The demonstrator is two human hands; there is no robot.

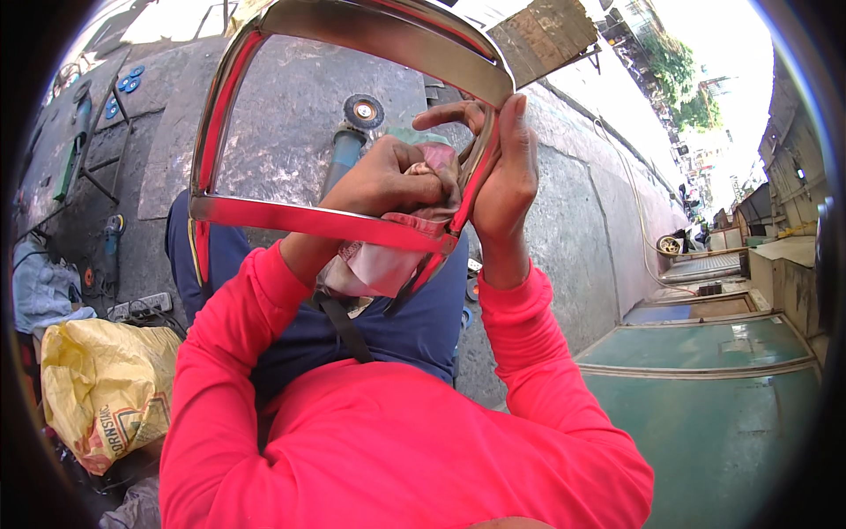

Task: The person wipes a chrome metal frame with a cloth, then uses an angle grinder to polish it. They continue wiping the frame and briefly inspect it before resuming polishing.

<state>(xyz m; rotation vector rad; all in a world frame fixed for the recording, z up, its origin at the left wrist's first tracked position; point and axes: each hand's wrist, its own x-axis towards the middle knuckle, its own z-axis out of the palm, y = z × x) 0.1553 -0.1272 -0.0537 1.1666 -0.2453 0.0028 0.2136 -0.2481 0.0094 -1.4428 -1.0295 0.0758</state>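
Observation:
A shiny chrome frame (317, 220), a rounded rectangle of polished metal bar, is held up in front of me. My left hand (388, 181) is closed on a pinkish cloth (379, 264) and presses it against the frame's lower right corner. My right hand (507, 176) grips the frame's right side, fingers curled over the bar. Both arms wear red sleeves. The cloth hangs down below the frame over my blue trousers.
An angle grinder (348, 141) with a round disc lies on the concrete ground beyond the frame. A yellow sack (106, 388) sits at lower left near a power strip (141, 307). Green metal panels (705, 353) lie stacked at right.

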